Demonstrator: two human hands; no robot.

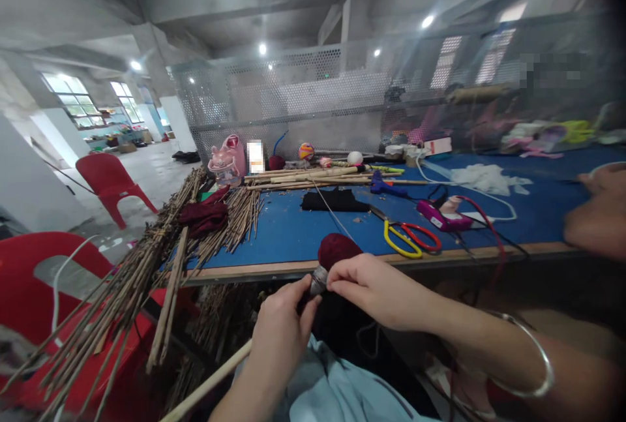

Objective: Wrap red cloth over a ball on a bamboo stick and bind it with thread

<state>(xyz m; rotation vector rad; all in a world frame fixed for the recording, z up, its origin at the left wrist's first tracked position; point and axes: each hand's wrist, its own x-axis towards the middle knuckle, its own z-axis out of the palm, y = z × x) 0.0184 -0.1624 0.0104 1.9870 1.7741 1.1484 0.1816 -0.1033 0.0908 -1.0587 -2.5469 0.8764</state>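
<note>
My left hand [283, 314] is closed around the neck of a wooden stick [215, 383], whose pale shaft runs down to the lower left under my forearm. At its upper end sits a round dark red cloth-covered ball [337, 249]. Grey wrapping [319, 280] circles the neck just below the ball. My right hand [369, 285] pinches close against this wrapping, thumb and forefinger together. A thin pale string [332, 211] stretches from the table toward the ball and my right hand; its end is hidden there.
On the blue table [274, 233] lie scissors [408, 239], black cloth [335, 200], a blue glue gun [386, 185] and a purple power strip [447, 215]. Bundled thin sticks [147, 265] jut over the left edge beside red chairs [110, 180]. Another person's blurred hand [599, 213] is at right.
</note>
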